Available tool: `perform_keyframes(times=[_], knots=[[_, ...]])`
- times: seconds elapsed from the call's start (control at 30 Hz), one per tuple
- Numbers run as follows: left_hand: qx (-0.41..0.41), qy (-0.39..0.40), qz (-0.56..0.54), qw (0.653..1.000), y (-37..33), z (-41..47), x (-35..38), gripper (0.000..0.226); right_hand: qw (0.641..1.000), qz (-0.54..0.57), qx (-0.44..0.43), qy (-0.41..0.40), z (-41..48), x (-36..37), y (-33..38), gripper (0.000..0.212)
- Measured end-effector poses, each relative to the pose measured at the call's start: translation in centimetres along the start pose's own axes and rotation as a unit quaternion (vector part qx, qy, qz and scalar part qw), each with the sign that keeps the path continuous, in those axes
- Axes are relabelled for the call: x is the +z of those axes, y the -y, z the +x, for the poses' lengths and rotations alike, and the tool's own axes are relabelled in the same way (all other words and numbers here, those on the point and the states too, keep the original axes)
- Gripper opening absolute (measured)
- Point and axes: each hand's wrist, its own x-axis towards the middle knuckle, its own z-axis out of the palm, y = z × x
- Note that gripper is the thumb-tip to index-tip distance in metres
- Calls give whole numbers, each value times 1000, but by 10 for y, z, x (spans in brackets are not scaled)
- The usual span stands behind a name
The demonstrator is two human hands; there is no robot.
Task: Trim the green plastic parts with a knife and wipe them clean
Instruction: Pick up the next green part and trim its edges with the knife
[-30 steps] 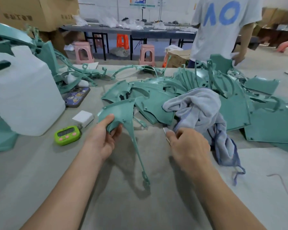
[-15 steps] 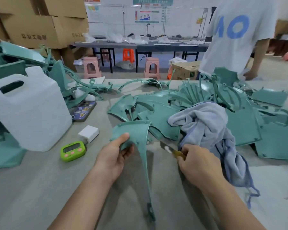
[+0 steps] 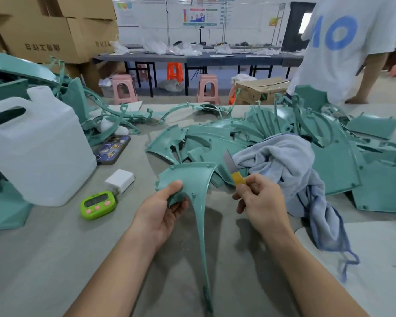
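Plastic trimming: gripping the green part (image 3: 190,177) in the left hand (image 3: 158,211) over the table (image 3: 55,259), thumb curled on top; pinching the knife (image 3: 232,170) in the right hand (image 3: 261,200) just beside it; risking the blade slipping toward that thumb.

The plastic part (image 3: 192,177) is showing a flat teal green, matching the pile of parts (image 3: 336,165). The knife (image 3: 233,170) is showing a yellow handle and silvery blade. The cloth (image 3: 284,161) is looking pale grey-blue with darker blue edging. The timer (image 3: 98,205) is glowing lime green with pink buttons. The jug (image 3: 37,152) is reading white; the phone case (image 3: 112,148) is looking dark, perhaps with a multicoloured print.
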Motion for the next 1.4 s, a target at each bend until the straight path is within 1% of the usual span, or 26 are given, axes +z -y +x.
perform_keyframes(times=[0.07, 0.13, 0.2, 0.23, 0.27, 0.3, 0.33, 0.37, 0.4, 0.43, 0.5, 0.6, 0.73, 0.8, 0.87, 0.93, 1.03, 1.17, 1.2, 1.23, 1.3, 1.33, 1.37, 1.4], knots=[[-1, 2, 8, 1000, 0, 0, 0, 15, 1000, 7, 13, 7, 2, 0, -1, 22], [-1, 1, 15, 1000, -1, 1, -1, 16, 999, -16, 35, 25, 1, 0, -5, 24], [1, 3, 14, 1000, -1, 2, -1, 16, 998, -24, 63, 20, 0, -2, -8, 23], [1, 3, 13, 1000, -1, 2, -2, 15, 997, -4, 75, 13, -1, -3, -9, 22], [2, 4, 11, 1000, -1, 3, -1, 14, 995, 44, 89, 10, -1, -4, -9, 22], [2, 5, 12, 1000, -1, 3, -1, 14, 986, 120, 113, 15, -1, -3, -7, 20], [3, 7, 15, 1000, -1, 4, -1, 14, 964, 220, 145, 32, -1, -2, -4, 19], [5, 8, 17, 1000, -1, 4, -1, 14, 930, 317, 180, 51, -2, 1, -1, 20], [7, 9, 19, 1000, 0, 5, -2, 15, 896, 388, 205, 68, -2, 3, 2, 23], [8, 10, 19, 1000, 0, 5, -1, 15, 880, 414, 215, 84, -1, 5, 2, 25], [10, 8, 17, 1000, 0, 6, -1, 12, 886, 398, 209, 110, -2, 9, 3, 25], [13, 6, 12, 1000, 0, 8, -3, 8, 898, 376, 198, 113, -3, 9, 2, 23], [8, 12, 10, 1000, 0, 8, -2, 8, 937, 291, 165, 106, -4, 4, -1, 22], [7, 7, 19, 1000, 1, 8, -2, 6, 954, 232, 130, 136, -8, 1, 0, 23], [7, 3, 24, 1000, 1, 8, -2, 7, 962, 181, 88, 185, -12, -1, 3, 21], [6, -2, 24, 1000, 1, 8, -3, 10, 962, 148, 65, 218, -13, -4, 3, 18], [2, -1, 32, 999, 0, 8, -4, 16, 956, 106, 57, 269, -13, -12, 6, 19], [-1, 10, 27, 1000, 0, 9, -4, 20, 919, 149, 86, 356, -17, -18, 11, 23], [-1, 11, 26, 1000, -1, 9, -4, 21, 918, 153, 86, 355, -17, -17, 11, 23], [-2, 12, 27, 1000, -1, 9, -4, 21, 922, 174, 92, 332, -15, -15, 11, 22], [-7, 12, 22, 1000, -1, 10, -4, 19, 924, 262, 133, 246, -6, -11, 8, 18], [-9, 12, 19, 1000, -1, 10, -4, 17, 925, 290, 147, 198, 0, -8, 6, 15], [-11, 12, 17, 1000, -1, 9, -4, 15, 935, 286, 148, 150, 6, -4, 3, 12], [-13, 12, 17, 1000, -1, 9, -3, 15, 950, 258, 141, 104, 12, 0, -1, 11]])
